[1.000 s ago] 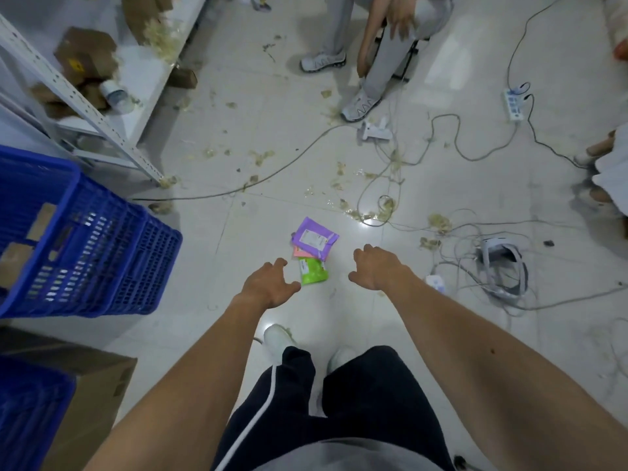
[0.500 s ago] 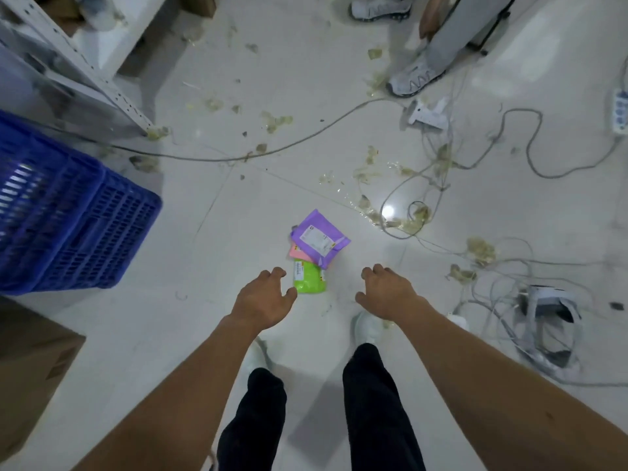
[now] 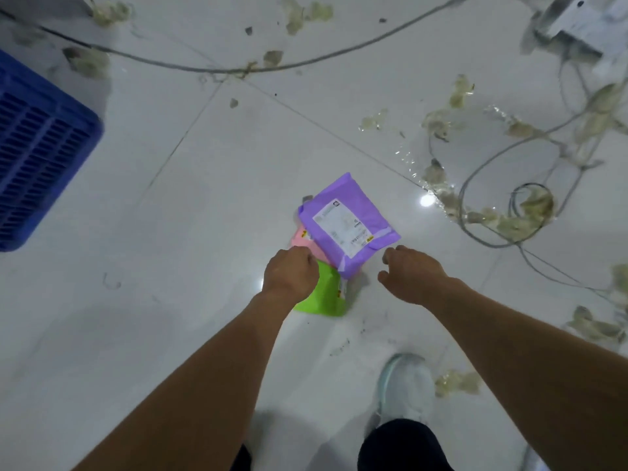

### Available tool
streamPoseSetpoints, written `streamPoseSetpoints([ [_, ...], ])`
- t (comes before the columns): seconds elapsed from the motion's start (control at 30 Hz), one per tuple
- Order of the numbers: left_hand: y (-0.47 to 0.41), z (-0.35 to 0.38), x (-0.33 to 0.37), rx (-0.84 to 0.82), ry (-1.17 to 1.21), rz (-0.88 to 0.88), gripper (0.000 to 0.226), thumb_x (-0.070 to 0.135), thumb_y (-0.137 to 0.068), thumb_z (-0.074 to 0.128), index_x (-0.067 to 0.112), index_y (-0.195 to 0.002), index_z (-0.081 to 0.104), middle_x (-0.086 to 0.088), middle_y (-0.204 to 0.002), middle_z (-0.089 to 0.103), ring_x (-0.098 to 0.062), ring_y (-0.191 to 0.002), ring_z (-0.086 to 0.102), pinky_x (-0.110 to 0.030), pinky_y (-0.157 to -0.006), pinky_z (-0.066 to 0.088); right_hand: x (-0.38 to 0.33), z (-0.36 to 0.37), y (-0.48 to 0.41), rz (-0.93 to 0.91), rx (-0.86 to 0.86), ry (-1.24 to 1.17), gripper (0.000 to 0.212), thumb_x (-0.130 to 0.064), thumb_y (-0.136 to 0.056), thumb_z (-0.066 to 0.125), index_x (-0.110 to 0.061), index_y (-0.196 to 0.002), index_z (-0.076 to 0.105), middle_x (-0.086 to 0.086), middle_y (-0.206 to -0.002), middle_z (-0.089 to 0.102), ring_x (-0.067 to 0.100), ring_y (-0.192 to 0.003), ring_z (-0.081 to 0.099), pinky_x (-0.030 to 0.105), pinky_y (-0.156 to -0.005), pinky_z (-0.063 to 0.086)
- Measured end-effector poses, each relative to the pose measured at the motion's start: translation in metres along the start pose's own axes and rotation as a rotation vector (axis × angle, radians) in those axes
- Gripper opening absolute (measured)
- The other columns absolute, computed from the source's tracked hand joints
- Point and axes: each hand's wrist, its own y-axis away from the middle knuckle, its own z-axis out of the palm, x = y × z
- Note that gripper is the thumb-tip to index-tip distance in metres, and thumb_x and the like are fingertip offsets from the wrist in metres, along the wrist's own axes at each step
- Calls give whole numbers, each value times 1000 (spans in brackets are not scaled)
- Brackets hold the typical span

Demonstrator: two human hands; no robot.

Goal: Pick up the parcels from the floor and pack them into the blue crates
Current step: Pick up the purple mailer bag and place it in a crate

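Note:
Three parcels lie stacked on the white tiled floor: a purple parcel (image 3: 348, 226) with a white label on top, a pink parcel (image 3: 302, 237) peeking out at its left, and a green parcel (image 3: 326, 294) nearest to me. My left hand (image 3: 290, 275) is over the green and pink parcels with its fingers curled downward; the fingertips are hidden, so any grip is unclear. My right hand (image 3: 411, 273) hovers just right of the purple parcel's near corner, fingers loosely curled, holding nothing. A blue crate (image 3: 37, 154) stands at the left edge.
Grey cables (image 3: 492, 185) and scraps of crumpled tape (image 3: 530, 212) litter the floor to the right and behind the parcels. A long cable (image 3: 238, 68) crosses the far floor. My white shoe (image 3: 406, 385) is planted below my right arm.
I have bent down closer to the parcels. Both hands have moved forward: the left now covers the green parcel's top edge, the right has reached the purple parcel's corner.

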Motion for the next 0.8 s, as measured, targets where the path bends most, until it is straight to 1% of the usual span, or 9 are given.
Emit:
streamPoseSetpoints([
  [0.07, -33, 24, 2, 44, 112, -78, 27, 27, -98, 45, 15, -102, 69, -12, -107, 69, -34, -103, 61, -30, -77, 40, 4, 15, -40, 0, 59, -48, 40, -31, -96, 50, -12, -131, 50, 9, -132, 51, 29, -122, 51, 37, -96, 42],
  [0.17, -65, 51, 8, 107, 270, -168, 29, 30, -98, 51, 12, -115, 65, -12, -115, 68, -34, -111, 60, -33, -89, 45, 5, 27, -87, -14, 252, -92, 39, -24, -94, 51, -4, -128, 47, 15, -125, 49, 35, -116, 49, 42, -92, 43],
  [0.23, -78, 66, 8, 138, 318, -181, 30, 32, -96, 54, 11, -116, 61, -11, -116, 67, -33, -110, 60, -34, -89, 44, 5, 28, -110, 18, 297, -155, 44, -21, -93, 51, -4, -133, 44, 17, -128, 48, 37, -118, 47, 43, -95, 41],
  [0.33, -89, 80, 7, 184, 380, -177, 30, 37, -91, 62, 12, -109, 59, -5, -108, 66, -27, -100, 61, -32, -81, 43, 3, 27, -133, 112, 278, -303, 48, -21, -92, 51, -5, -137, 43, 18, -132, 48, 39, -121, 48, 43, -99, 39],
  [0.43, -93, 81, 8, 206, 475, -239, 18, 30, -94, 58, 14, -90, 65, -4, -90, 68, -26, -89, 62, -28, -72, 41, 1, 26, -146, 208, 250, -375, 41, -23, -92, 50, -6, -129, 51, 15, -126, 56, 37, -117, 54, 39, -95, 42],
  [0.53, -97, 81, 6, 184, 587, -317, 21, 26, -94, 59, 12, -89, 73, -10, -94, 73, -31, -94, 66, -34, -83, 53, 5, 25, -146, 243, 210, -423, 28, -20, -88, 49, -9, -108, 64, 11, -102, 64, 35, -102, 61, 32, -77, 44],
  [0.6, -97, 78, 5, 174, 629, -343, 18, 24, -93, 61, 13, -90, 74, -11, -96, 74, -32, -95, 67, -37, -88, 54, 6, 22, -141, 255, 203, -456, 24, -17, -86, 49, -9, -98, 68, 11, -95, 67, 34, -93, 63, 31, -72, 43],
  [0.67, -93, 72, 4, 175, 637, -344, 17, 23, -93, 61, 13, -89, 74, -11, -96, 73, -32, -94, 67, -38, -87, 55, 5, 17, -131, 264, 202, -482, 23, -13, -86, 49, -9, -96, 70, 11, -94, 68, 33, -90, 63, 31, -72, 45],
  [0.8, -74, 49, 7, 183, 677, -339, 18, 26, -90, 63, 12, -85, 74, -11, -90, 74, -33, -92, 68, -40, -84, 56, 5, 2, -106, 265, 215, -506, 22, -12, -85, 51, -9, -95, 72, 12, -95, 68, 35, -95, 63, 36, -83, 51],
])
